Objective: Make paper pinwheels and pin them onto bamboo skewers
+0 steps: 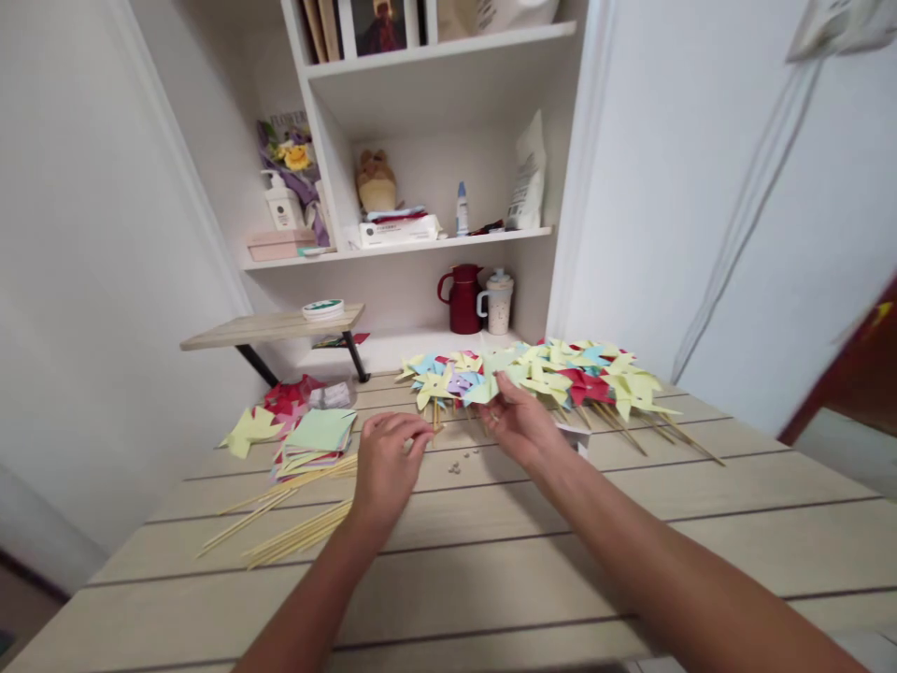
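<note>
My right hand [522,425] pinches a pale green paper pinwheel [483,389] by its lower edge, in front of a pile of pinwheels [634,383] in yellow, blue, red and purple. Thumb and forefinger of my left hand [389,467] are pressed together just left of it; anything between them is too small to make out. A few tiny fasteners [455,467] lie on the tabletop between the hands. Beside my left wrist are thin wooden sticks [301,535]. Behind those sits a stack of coloured paper squares [323,430], pale green on top.
At the left lie a yellow pinwheel shape [250,430], red ones [287,394] and a clear plastic box [331,396]. A small raised shelf [273,325] carries a round tin [323,309]. Further back stand a dark red jug [464,299] and a tumbler [499,304].
</note>
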Demonstrator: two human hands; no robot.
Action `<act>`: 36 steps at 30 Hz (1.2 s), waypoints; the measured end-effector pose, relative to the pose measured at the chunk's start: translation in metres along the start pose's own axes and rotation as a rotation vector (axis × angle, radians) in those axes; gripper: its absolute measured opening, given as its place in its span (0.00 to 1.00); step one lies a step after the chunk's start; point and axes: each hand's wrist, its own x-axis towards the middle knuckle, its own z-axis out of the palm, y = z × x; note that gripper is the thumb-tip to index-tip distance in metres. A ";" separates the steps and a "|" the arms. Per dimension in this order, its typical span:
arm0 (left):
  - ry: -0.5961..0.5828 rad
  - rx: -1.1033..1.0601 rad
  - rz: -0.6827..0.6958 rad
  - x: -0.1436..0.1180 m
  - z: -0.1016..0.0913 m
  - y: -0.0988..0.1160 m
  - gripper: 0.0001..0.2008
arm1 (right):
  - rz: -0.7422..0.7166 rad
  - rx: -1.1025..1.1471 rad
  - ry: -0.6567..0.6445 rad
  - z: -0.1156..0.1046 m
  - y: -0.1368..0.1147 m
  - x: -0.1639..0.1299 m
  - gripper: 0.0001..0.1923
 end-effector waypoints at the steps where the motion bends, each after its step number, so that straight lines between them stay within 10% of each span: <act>1: 0.004 -0.032 -0.005 0.002 0.008 0.011 0.07 | 0.001 0.012 -0.007 0.006 0.004 0.001 0.09; 10: -0.062 -0.120 -0.107 -0.027 0.067 0.045 0.10 | 0.053 0.190 0.104 0.004 0.020 0.000 0.10; 21: 0.039 -0.378 -0.221 -0.026 0.063 0.043 0.10 | -0.002 0.147 -0.059 0.011 0.007 -0.014 0.08; 28: 0.040 -0.987 -0.517 -0.026 0.039 0.044 0.13 | -0.283 -0.304 -0.160 -0.010 -0.022 -0.025 0.16; 36: 0.006 -1.353 -0.670 -0.026 0.042 0.041 0.19 | -0.724 -0.963 -0.522 -0.020 -0.019 -0.045 0.01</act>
